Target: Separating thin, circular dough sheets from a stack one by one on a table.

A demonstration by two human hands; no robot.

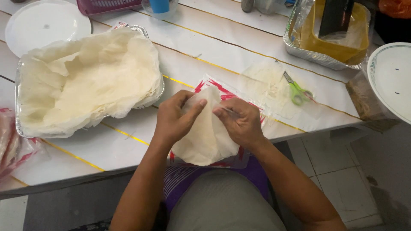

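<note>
Peeling stage, by the look of it: separating one thin pastry wrapper [207, 134] from its stack, over the opened red-and-white plastic packet [222, 92] at the table's near edge, dead centre of the view. Left hand [173, 119] closed around the sheet's left side, thumb on top pressing at the upper edge. Right hand [239, 122] pinching the top corner between thumb and fingertips, just at 3 o'clock of the left thumb, the two hands almost touching. Wrapper hanging limp, curled toward 6 o'clock over the packet and the lap.

At 9 to 10 o'clock of the hands, a foil tray [18, 107] heaped with loose separated wrappers [85, 79]. At 2 o'clock, green-handled scissors [297, 92] lying on a clear plastic sheet [274, 85]. Further out at 1 o'clock, a second foil tray [299, 49] holding a yellow container [338, 49]. White plates at 11 o'clock [43, 23] and 3 o'clock [391, 77].

Next move, judged from the grip: calls for a slow, even pull with the pinching fingers while the other hand steadies the remaining layers, since such thin dough probably tears easily; then a carry toward 10 o'clock to the heap.
</note>
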